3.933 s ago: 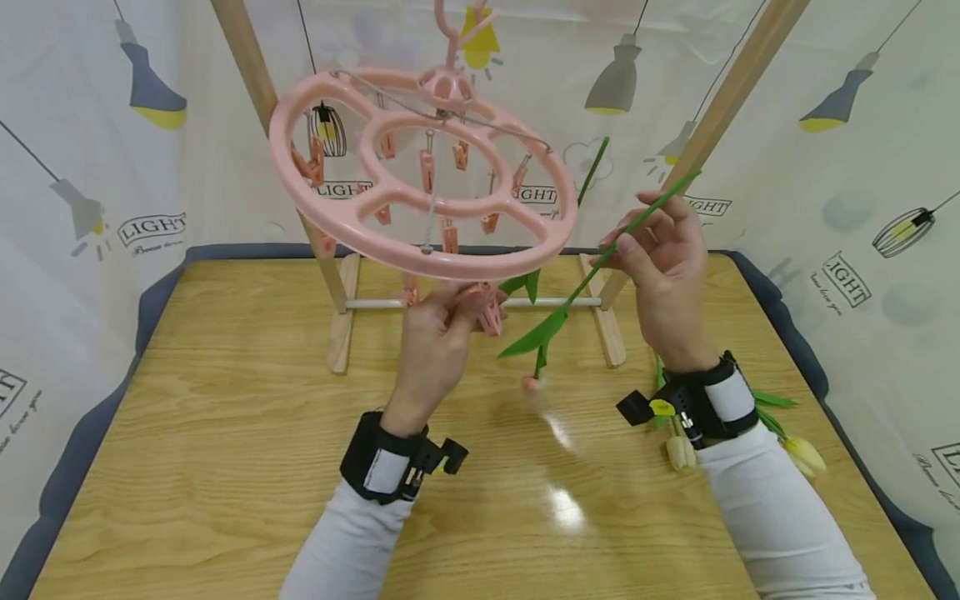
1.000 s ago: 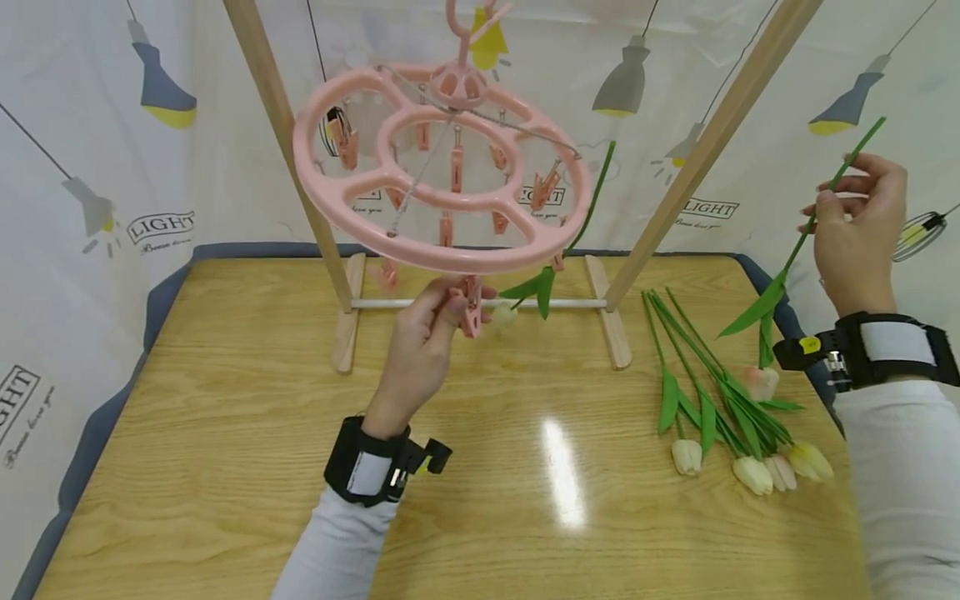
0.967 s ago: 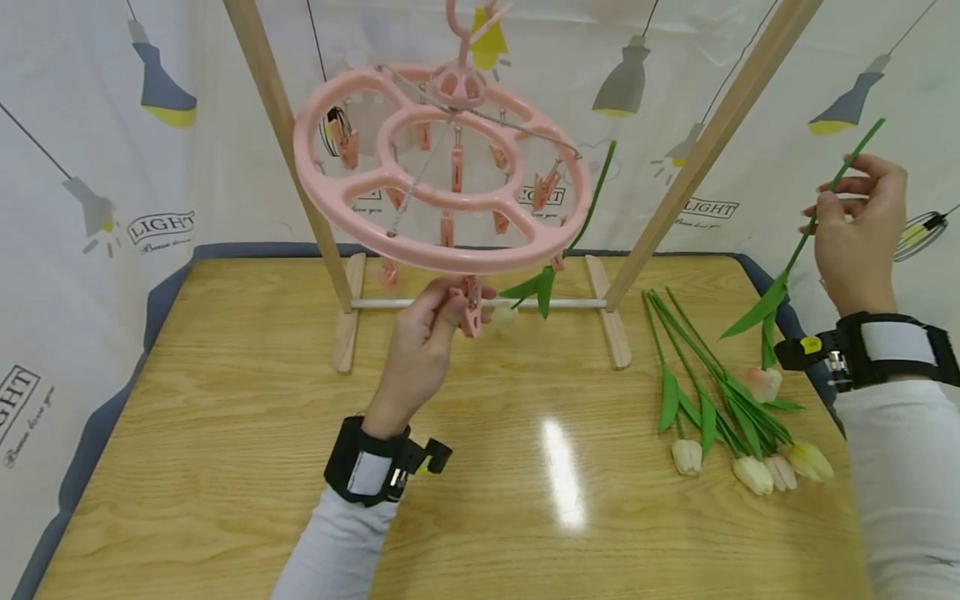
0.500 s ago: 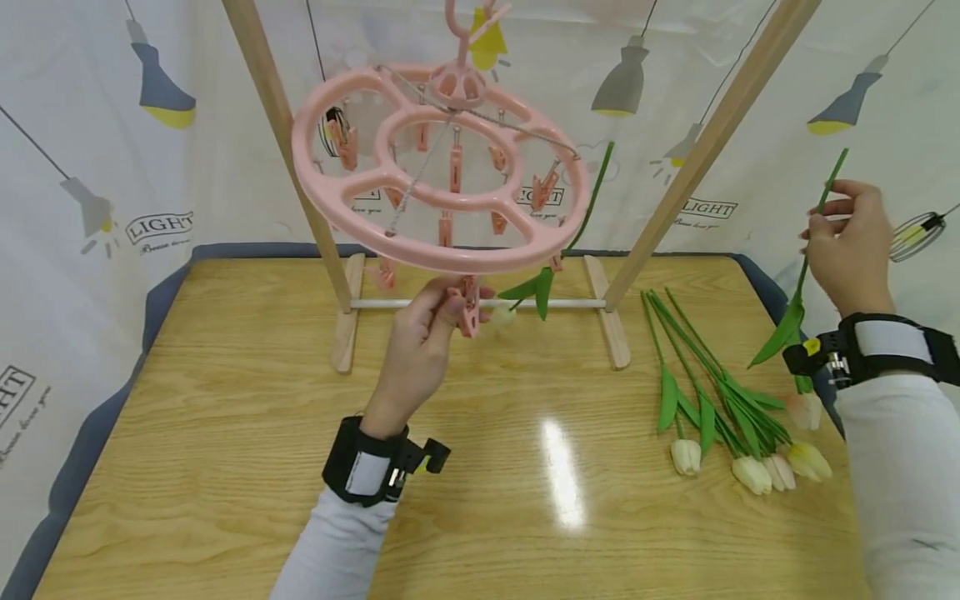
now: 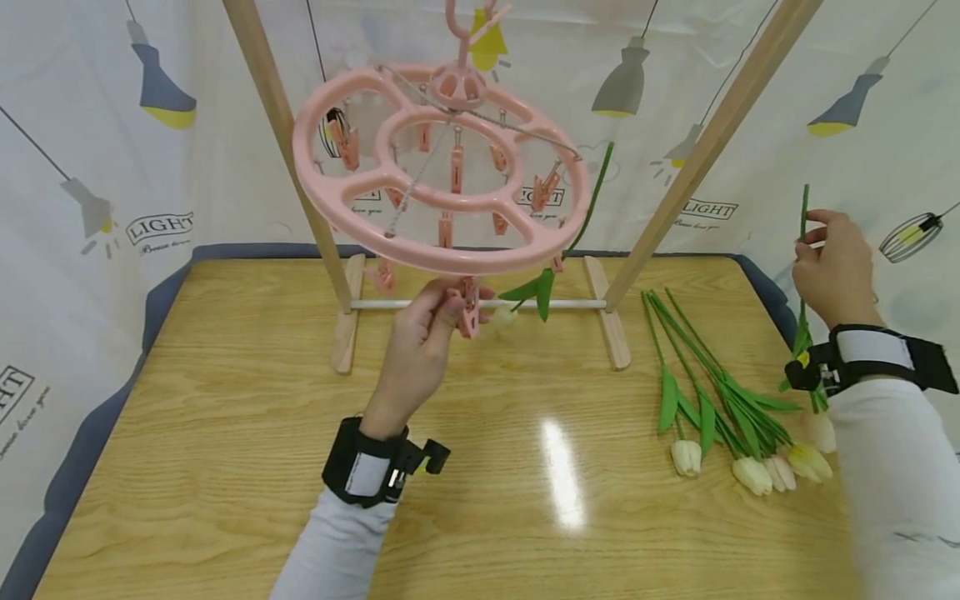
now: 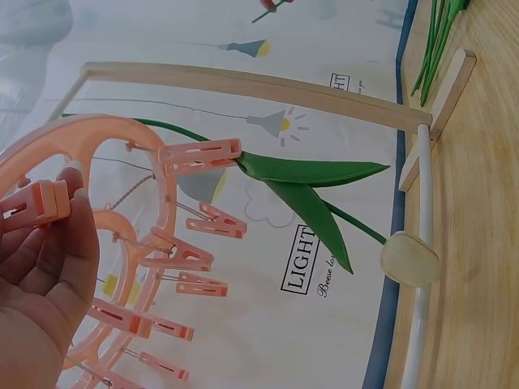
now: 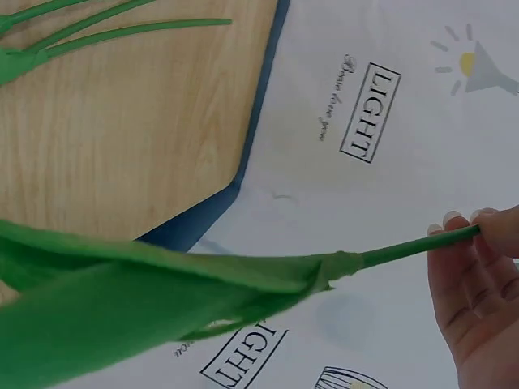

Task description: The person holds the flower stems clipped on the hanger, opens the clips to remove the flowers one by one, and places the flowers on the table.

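Observation:
My left hand point(image 5: 420, 342) pinches a pink clothespin point(image 5: 470, 315) at the near rim of a round pink hanger point(image 5: 450, 260); the left wrist view shows fingers and thumb on that clothespin. My right hand point(image 5: 836, 267), at the far right, holds an artificial tulip point(image 5: 804, 200) by its green stem, bloom downward. The tulip's leaves point(image 7: 162, 300) fill the lower left of the right wrist view. Another tulip, with a whitish bloom point(image 6: 409, 259), hangs upside down by its stem from a clothespin point(image 6: 203, 154) on the hanger's right side.
Several loose tulips point(image 5: 738, 412) lie on the table point(image 5: 262, 467) at the right, blooms toward me. A wooden stand with slanted posts point(image 5: 712, 133) and a white crossbar point(image 5: 405, 304) stands behind the hanger. More pink clothespins point(image 5: 457, 171) hang from the rings. A printed cloth covers the walls.
Over the earlier frames my right hand carried its tulip away from the hanger to the far right, then lowered it toward the loose tulips. The left hand stays on the near-rim clothespin.

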A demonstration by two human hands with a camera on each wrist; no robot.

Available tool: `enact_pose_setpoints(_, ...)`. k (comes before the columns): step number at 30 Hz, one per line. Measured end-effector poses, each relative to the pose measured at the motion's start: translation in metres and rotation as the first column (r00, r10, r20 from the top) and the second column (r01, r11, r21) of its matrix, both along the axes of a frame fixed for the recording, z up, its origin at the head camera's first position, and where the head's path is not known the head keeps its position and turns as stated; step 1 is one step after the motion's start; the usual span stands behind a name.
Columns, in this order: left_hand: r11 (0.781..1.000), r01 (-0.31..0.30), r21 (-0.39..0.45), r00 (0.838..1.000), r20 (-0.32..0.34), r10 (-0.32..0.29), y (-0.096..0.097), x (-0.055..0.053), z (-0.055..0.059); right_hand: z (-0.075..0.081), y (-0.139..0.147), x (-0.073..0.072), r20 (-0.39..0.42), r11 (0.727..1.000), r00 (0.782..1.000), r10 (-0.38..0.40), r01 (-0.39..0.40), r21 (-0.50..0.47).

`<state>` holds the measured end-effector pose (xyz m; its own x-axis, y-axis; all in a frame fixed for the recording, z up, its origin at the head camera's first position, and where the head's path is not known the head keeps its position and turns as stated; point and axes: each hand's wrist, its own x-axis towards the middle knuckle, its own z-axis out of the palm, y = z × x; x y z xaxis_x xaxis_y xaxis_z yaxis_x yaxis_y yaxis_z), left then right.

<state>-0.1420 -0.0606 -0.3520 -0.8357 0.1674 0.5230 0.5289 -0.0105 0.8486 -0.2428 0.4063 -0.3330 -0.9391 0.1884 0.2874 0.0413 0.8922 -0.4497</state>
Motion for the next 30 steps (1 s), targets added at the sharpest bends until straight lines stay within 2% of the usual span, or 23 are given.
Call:
enact_pose_setpoints(5,1.000,-0.003,0.001,1.000,0.002,0.003,-0.001,0.001,0.000,-0.016,-0.004,0.003,-0.002,0.998,0.999,0.046,-0.046,0.035)
enact_pose_setpoints(10,1.000,-0.010,-0.002,1.000,0.013,0.010,-0.001,0.001,0.000,-0.026,-0.009,0.005,0.005,0.993,0.995,0.099,-0.099,0.064)
enact_pose_setpoints(18,1.000,-0.015,-0.001,1.000,0.021,0.015,-0.002,0.001,0.000,-0.041,-0.013,0.000,0.058,0.989,0.990,0.125,-0.129,0.078)
enact_pose_setpoints(24,1.000,-0.012,0.001,1.000,0.022,0.012,-0.002,0.001,-0.001,-0.047,-0.015,-0.002,0.094,0.976,0.983,0.158,-0.170,0.139)
enact_pose_setpoints(30,1.000,-0.005,0.003,1.000,0.021,0.005,-0.002,0.001,-0.001,-0.050,-0.018,-0.004,0.174,0.963,0.966,0.190,-0.218,0.160)
